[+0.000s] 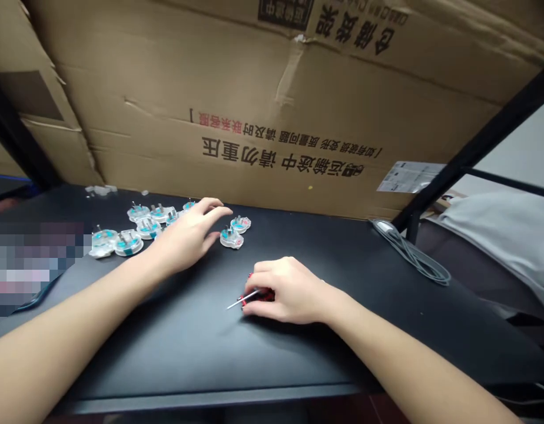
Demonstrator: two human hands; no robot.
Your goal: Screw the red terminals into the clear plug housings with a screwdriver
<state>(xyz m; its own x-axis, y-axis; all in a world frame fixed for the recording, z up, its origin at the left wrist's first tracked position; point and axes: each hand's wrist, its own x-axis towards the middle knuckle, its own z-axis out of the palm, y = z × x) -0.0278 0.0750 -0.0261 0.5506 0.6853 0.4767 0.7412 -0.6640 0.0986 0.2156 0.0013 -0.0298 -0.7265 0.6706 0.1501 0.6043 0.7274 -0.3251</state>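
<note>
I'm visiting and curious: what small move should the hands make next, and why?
Perhaps the left hand should close on the rounded, clear plastic plug with blue parts just beside it: that hand is open, holding nothing visible, while the right hand grips a red-and-black screwdriver with a thin metal shaft.

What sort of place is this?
Likely a small assembly or repair workspace: clear plug-like parts on a black tabletop, an apparent screwdriver in the right hand, and printed cardboard standing behind.

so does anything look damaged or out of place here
Yes: the cardboard behind the black surface is creased and scuffed, and its printed lettering is upside down, so the sheet seems flipped. No obvious damage shows on the plugs.
</note>
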